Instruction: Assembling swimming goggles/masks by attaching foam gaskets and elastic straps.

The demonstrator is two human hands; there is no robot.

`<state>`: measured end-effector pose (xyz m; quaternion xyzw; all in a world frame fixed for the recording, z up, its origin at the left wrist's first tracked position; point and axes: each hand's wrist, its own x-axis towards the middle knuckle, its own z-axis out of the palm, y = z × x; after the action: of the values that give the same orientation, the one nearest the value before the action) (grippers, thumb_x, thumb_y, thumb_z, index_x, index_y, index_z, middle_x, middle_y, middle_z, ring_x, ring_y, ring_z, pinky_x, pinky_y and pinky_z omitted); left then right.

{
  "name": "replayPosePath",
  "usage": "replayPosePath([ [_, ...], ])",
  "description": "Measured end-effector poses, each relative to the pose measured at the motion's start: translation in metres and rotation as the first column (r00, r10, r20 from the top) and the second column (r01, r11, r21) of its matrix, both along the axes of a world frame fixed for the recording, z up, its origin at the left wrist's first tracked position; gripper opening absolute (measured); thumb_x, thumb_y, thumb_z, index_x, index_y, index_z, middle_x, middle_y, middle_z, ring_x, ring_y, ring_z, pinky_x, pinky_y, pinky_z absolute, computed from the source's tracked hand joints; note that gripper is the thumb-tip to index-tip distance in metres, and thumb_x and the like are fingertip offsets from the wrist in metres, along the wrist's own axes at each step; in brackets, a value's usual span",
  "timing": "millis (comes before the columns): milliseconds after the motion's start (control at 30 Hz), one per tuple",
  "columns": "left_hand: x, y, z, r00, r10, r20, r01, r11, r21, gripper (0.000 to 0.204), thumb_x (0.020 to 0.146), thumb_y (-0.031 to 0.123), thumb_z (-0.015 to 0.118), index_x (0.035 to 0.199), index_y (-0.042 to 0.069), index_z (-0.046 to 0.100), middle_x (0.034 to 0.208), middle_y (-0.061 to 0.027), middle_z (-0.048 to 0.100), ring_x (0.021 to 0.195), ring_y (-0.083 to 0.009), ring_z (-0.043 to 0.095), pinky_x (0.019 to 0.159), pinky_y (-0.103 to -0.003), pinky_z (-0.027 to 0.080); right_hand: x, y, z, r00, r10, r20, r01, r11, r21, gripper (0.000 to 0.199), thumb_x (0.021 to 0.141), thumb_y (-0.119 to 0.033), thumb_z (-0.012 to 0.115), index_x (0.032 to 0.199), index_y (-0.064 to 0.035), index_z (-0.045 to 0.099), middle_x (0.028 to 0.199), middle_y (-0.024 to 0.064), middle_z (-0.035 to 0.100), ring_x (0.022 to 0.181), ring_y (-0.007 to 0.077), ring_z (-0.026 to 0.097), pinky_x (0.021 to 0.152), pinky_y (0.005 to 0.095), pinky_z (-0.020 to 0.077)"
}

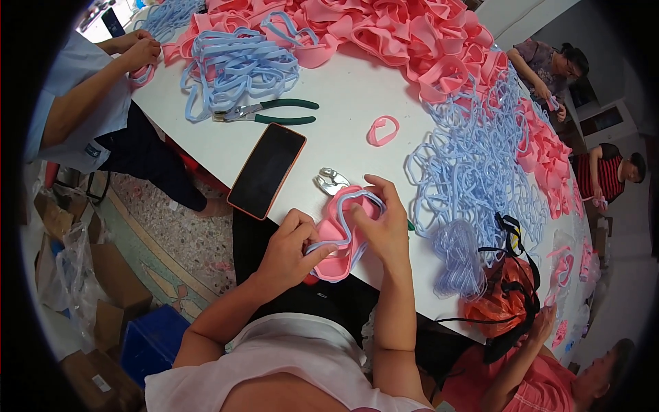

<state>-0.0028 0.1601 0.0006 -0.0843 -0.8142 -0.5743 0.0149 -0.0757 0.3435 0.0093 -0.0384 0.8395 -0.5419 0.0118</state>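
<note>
My left hand (287, 248) pinches the near left side of a soft pink frame-shaped piece (336, 233), thumb on top. A light blue strip (345, 221) runs along its rim. My right hand (386, 223) grips the far right side of the piece, its index finger raised over the edge. Just beyond it lies a shiny metal tool head (331, 180); my right hand and the piece hide the rest. Farther left, a black phone with an orange edge (267, 171) lies on the white table (343, 110).
Green-handled pliers (268, 111) lie by a pile of light blue strips (240, 69). A pink loop (383, 130) lies mid-table. Pink pieces (384, 27) heap at the back, tangled blue strips (473, 158) on the right, near a red bag (504, 295). Several people work around the table.
</note>
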Motion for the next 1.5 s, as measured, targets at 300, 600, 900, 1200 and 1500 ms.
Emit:
replayPosePath([
  [300,-0.002,0.016,-0.019,0.975,0.095,-0.203,-0.093,0.996,0.02,0.024,0.081,0.009,0.075,0.077,0.0,0.053,0.087,-0.0068,0.046,0.063,-0.0097,0.041,0.052,-0.024,0.034,0.008,0.011,-0.001,0.999,-0.008,0.048,0.026,0.921,-0.388,0.063,0.066,0.011,0.048,0.127,-0.0028,0.052,0.118,0.0137,0.051,0.104,0.0205,0.054,0.087,0.0281,0.0468],
  [600,-0.001,0.018,-0.022,0.978,0.095,-0.188,-0.088,0.995,0.044,0.022,0.081,0.007,0.075,0.077,-0.001,0.055,0.09,-0.0069,0.047,0.063,-0.0092,0.042,0.053,-0.024,0.035,0.011,0.004,0.021,0.866,0.151,-0.476,0.044,0.927,0.373,0.049,0.062,0.009,0.061,0.108,-0.0079,0.065,0.121,0.0144,0.055,0.107,0.0319,0.054,0.083,0.039,0.046],
  [900,-0.003,0.016,-0.013,0.981,0.101,-0.165,-0.093,0.994,0.059,0.022,0.08,0.008,0.076,0.076,-0.001,0.056,0.09,-0.007,0.049,0.064,-0.0097,0.045,0.055,-0.023,0.037,0.004,0.012,0.03,0.782,0.351,-0.514,0.014,0.816,0.578,0.021,0.07,-0.004,0.073,0.088,-0.0046,0.061,0.102,0.0096,0.06,0.094,0.0288,0.058,0.076,0.0389,0.0474],
  [1200,-0.002,0.02,-0.011,0.969,0.106,-0.224,-0.102,0.994,0.031,0.019,0.079,0.008,0.075,0.077,0.0,0.057,0.091,-0.0083,0.05,0.069,-0.0133,0.048,0.058,-0.025,0.039,0.011,0.017,0.026,0.883,0.175,-0.435,-0.03,0.947,0.321,0.014,0.078,0.008,0.066,0.085,0.0012,0.056,0.104,0.0127,0.063,0.071,0.0213,0.062,0.06,0.029,0.0496],
  [1500,0.0,0.017,-0.012,0.977,0.103,-0.185,-0.094,0.994,0.057,0.02,0.08,0.008,0.075,0.081,-0.001,0.057,0.092,-0.0096,0.049,0.071,-0.0163,0.049,0.06,-0.028,0.042,0.014,0.018,0.033,0.956,0.054,-0.287,-0.017,0.992,0.129,0.011,0.084,0.007,0.061,0.088,0.001,0.053,0.107,0.0117,0.064,0.079,0.0156,0.059,0.071,0.0273,0.0495],
])
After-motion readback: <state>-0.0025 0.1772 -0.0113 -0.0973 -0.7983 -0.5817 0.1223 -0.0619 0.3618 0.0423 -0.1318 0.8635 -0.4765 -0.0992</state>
